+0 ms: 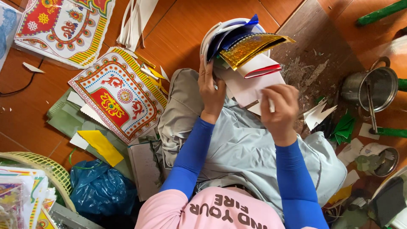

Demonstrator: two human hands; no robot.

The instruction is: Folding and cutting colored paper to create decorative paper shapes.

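**Desk:** What's in hand right now?

**Me:** From my feed, a fat bundle of paper sheets (237, 46) sits over the lap, up at twelve o'clock from the knees. White sheets mostly, with blue ones fanned at the top, a gold foil sheet (254, 46) poking out toward two o'clock and a red-edged white one under it. The left hand (210, 91) clamps the bundle's near edge, fingers curled shut around it. The right hand (280, 108) pinches a white sheet (254, 87) at its lower edge, thumb and fingers closed on it.

**Desk:** How far along does it look?

**Me:** My read: mid-way at best. Several coloured sheets are already gathered into the bundle, and the white one under the right hand is not yet squared in with the rest. Plenty of loose stock lies around, so I'd judge there's more to do, though I can't tell how many sheets are meant to go in.

**Desk:** And round about?

**Me:** At nine o'clock from the bundle, a printed sheet with red dragons (118, 97) lies on the wooden floor (186, 25), with a second printed sheet (63, 27) up at ten. White paper strips (135, 19) at eleven. A yellow sheet (101, 146) and a blue plastic bag (99, 191) down at seven, beside a woven basket (51, 169). At three o'clock, a metal pot (375, 87); green folded paper (343, 127) and white offcuts (318, 114) just near it.
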